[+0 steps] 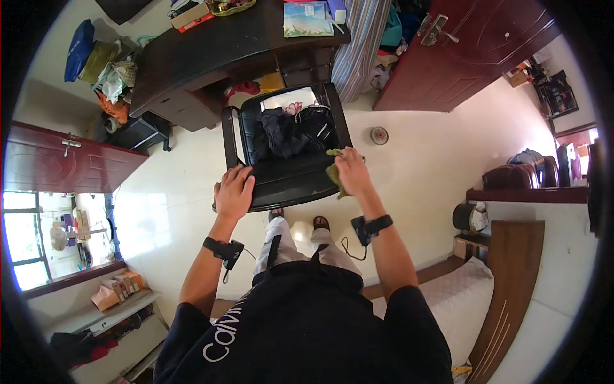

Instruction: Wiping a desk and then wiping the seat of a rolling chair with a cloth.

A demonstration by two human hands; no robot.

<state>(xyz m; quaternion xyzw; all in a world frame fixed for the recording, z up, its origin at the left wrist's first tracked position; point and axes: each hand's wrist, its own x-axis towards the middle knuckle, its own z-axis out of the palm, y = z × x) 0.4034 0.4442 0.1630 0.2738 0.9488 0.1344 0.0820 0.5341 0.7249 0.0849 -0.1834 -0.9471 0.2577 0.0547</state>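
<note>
In front of me stands a black office chair (pixel 288 176) with armrests, its back toward me. My left hand (pixel 235 191) grips the left corner of the backrest, fingers bent over its edge. At the right corner, my right hand (pixel 354 171) is closed on a green cloth (pixel 334 174), pressing it against the backrest. Part of the cloth is hidden under the fingers. Dark clothes (pixel 281 131) lie heaped on the seat. Behind them is a white cloth or bag (pixel 289 99) with a reddish print.
A dark desk (pixel 224 48) with a book (pixel 308 19) on it stands beyond the chair. Red-brown doors (pixel 470 51) open at right and left. A small round object (pixel 379 135) sits on the tiled floor. A wooden-framed couch or bed (pixel 464 288) lies behind me at right.
</note>
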